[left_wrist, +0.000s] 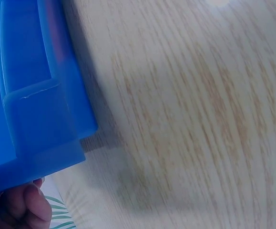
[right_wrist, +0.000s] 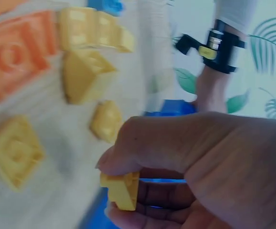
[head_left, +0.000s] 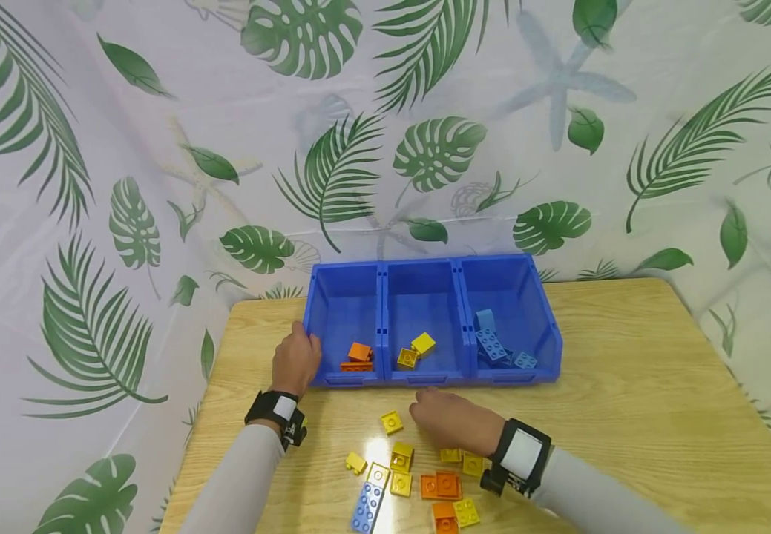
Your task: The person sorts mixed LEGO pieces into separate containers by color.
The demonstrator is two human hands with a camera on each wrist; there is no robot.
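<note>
My left hand [head_left: 296, 361] grips the left side wall of a blue three-compartment bin [head_left: 347, 380]; in the left wrist view its fingertips [left_wrist: 36, 206] show beside the bin's edge. Just in front of the middle compartment, my right hand [head_left: 455, 420] pinches a yellow toy brick [right_wrist: 123, 193] between thumb and fingers, seen in the right wrist view. Orange bricks [head_left: 360, 351] lie in the left compartment, yellow bricks [head_left: 423, 343] in the middle one, and several blue bricks [head_left: 491, 345] in the right one.
Loose bricks lie on the wooden table [head_left: 639, 415] before the bin: several yellow ones [head_left: 392, 423], some orange ones [head_left: 448, 486] and a long blue one [head_left: 366, 510]. A leaf-patterned sheet [head_left: 372, 89] hangs behind and to the sides.
</note>
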